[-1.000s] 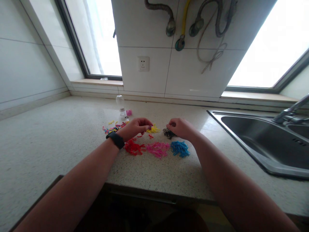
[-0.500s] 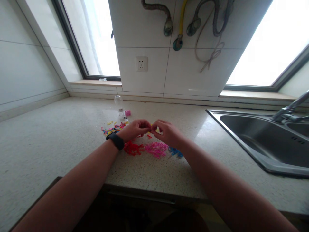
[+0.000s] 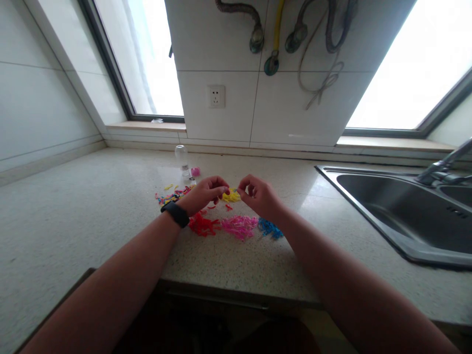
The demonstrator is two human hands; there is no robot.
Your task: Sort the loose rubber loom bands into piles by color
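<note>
My left hand [image 3: 207, 192], with a black band [image 3: 176, 214] on its wrist, is held in a pinch above the counter; anything between its fingertips is too small to name. Facing it, my right hand [image 3: 261, 197] pinches too, and its contents cannot be made out. A narrow gap separates the fingertips. Behind that gap lies a pile of small yellow elastic bands [image 3: 232, 195]. Nearer to me are piles of red bands [image 3: 203, 225], pink bands [image 3: 239, 227] and blue bands [image 3: 270, 228]. A mixed-colour heap [image 3: 173, 195] sits left of my left hand, partly hidden by it.
A clear plastic bottle [image 3: 181, 158] stands behind the mixed heap, beside a small pink item [image 3: 195, 171]. At the right is a steel sink [image 3: 326, 174] with a faucet [image 3: 438, 169]. The tiled wall carries a socket [image 3: 216, 96] and hoses. The counter's front edge is close to me.
My hands have moved apart from fingertips touching to a small gap. More of the yellow pile and the blue pile now shows.
</note>
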